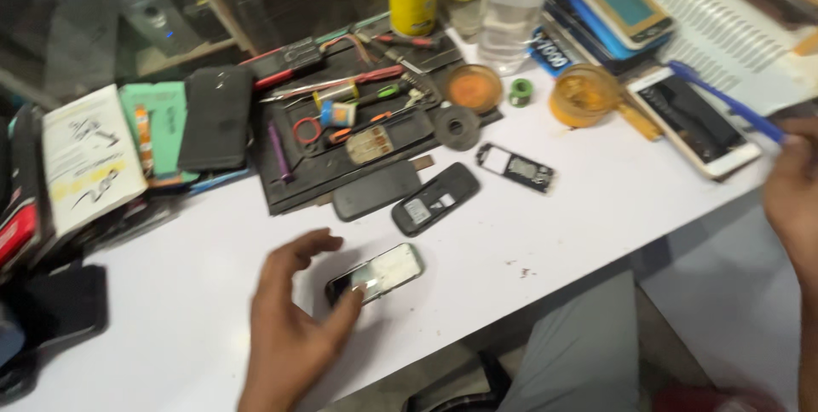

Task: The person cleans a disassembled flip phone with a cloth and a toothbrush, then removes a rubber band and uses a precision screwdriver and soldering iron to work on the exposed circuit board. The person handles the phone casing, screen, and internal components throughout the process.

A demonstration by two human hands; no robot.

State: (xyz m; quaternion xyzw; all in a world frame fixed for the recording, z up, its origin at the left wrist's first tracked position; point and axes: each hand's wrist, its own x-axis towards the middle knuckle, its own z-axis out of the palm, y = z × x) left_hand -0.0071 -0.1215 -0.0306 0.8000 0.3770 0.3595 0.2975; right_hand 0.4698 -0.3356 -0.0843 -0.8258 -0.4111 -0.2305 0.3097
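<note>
The left hand (290, 327) is resting on the smooth white table (588, 207) with fingers curved and loosely spread, its thumb tip touching the near end of a small rectangular phone (375, 273) that is lying flat with its glossy face reflecting light. The right hand (797, 199), at the right edge and partly cut off, is pinching a slim blue plastic tool (724, 98) that is slanting over a white smartphone (692, 121). Beyond the small phone, a black plastic back cover (436, 199), a bare circuit board (515, 167) and a dark ridged work mat (341, 135) crowded with small tools are lying well apart from both hands.
</note>
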